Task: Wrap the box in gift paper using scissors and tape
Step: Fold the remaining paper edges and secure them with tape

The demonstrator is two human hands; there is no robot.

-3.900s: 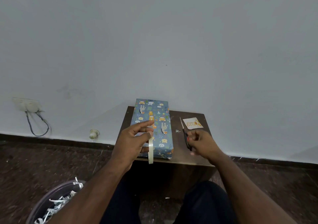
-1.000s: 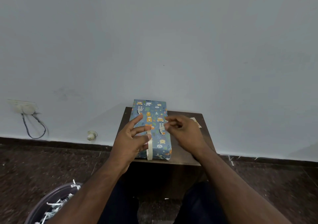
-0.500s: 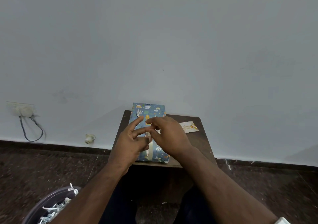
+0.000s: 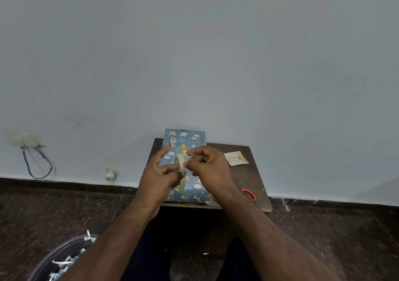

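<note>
2 hands meet above the wrapped box (image 4: 183,142): the left hand (image 4: 158,178) grips the tape roll (image 4: 181,172), the right hand (image 4: 208,169) pinches its edge, scissors (image 4: 248,194) lying right of both.

Plain pale grey-blue wall (image 4: 216,54) fills most of the view, soft even light. Dark skirting strip (image 4: 64,182) runs along its base. Floor (image 4: 43,211) is dark speckled stone. Small dark brown table (image 4: 254,179) sits vs. the wall, centre. Far left: wall socket (image 4: 23,138) w/ looped cable (image 4: 38,164). Near left: bin (image 4: 62,259) w/ paper shreds.
</note>
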